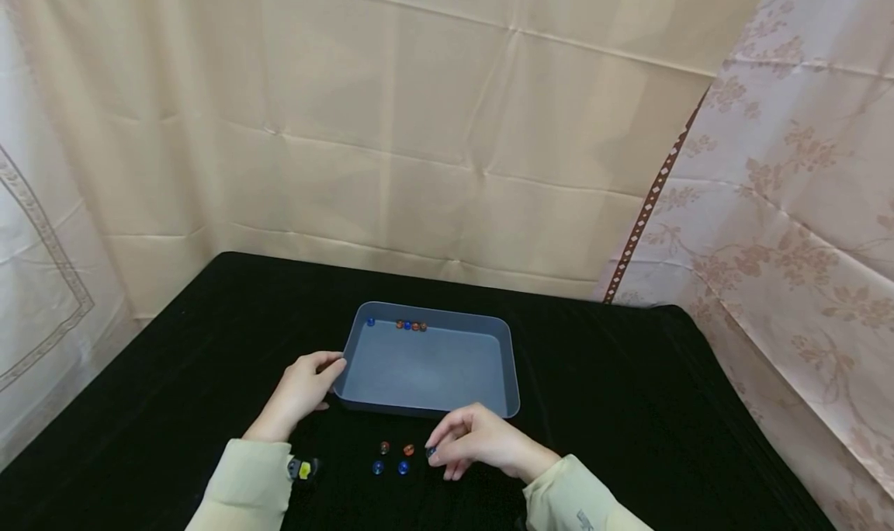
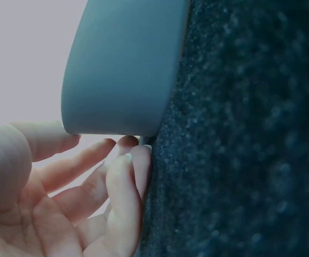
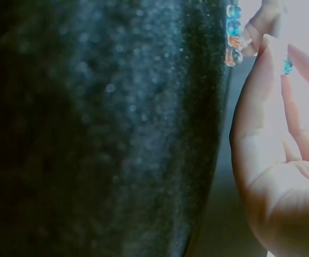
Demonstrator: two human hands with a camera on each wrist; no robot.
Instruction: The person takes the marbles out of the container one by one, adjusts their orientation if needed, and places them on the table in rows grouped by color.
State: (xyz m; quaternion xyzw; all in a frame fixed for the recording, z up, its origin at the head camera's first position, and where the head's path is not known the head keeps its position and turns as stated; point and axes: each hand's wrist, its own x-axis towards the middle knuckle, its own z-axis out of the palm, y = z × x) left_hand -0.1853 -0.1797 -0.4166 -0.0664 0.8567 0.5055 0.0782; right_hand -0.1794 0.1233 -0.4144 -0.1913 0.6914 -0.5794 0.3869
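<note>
A blue-grey tray point(image 1: 433, 364) rests on the black cloth. My left hand point(image 1: 303, 383) holds its left side, thumb at the rim and bent fingers against the outer wall; in the left wrist view the fingertips point(image 2: 126, 159) meet the tray wall point(image 2: 122, 69). Just in front of the tray, my right hand point(image 1: 482, 442) pinches a blue glass marble point(image 1: 431, 452) between thumb and fingers. Left of it, two orange-tinted marbles point(image 1: 408, 450) and two blue marbles point(image 1: 403, 466) lie on the cloth. The held marble point(image 3: 287, 67) is partly hidden by the fingers.
Inside the tray, a blue marble point(image 1: 371, 322) sits near the far left corner, and several orange and blue marbles point(image 1: 408, 325) line the far wall. A black cloth point(image 1: 594, 407) covers the table. Curtains point(image 1: 419, 127) hang behind and at both sides.
</note>
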